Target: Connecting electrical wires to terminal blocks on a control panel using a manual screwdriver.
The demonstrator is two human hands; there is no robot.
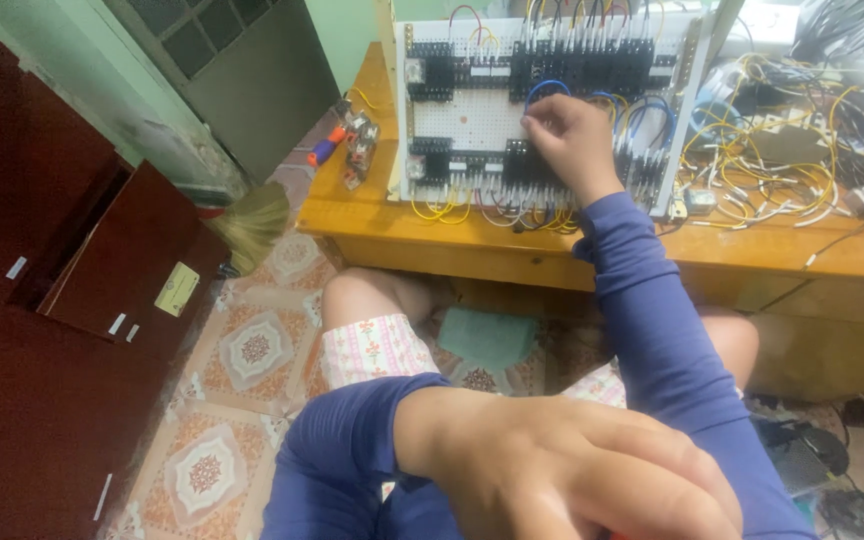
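Right hand [574,135] at the wiring panel [472,115], upright near the bench's [512,235] rear edge.
Its fingers [542,118] curl narrowly beneath a blue wire loop [544,88] among black terminal blocks [582,65]; whether they pinch it cannot be told. The left hand [572,470], near the camera, is closed, its contents hidden.

To your left you see a dark red wooden cabinet [42,300] with its door open, and beside it a straw broom [252,225] leans near the corner of the wooden table [512,245]. On the left end of the table lies a small tool with an orange and blue handle [327,147]. Under the table, a green cloth [487,337] lies on the patterned tile floor [242,360].
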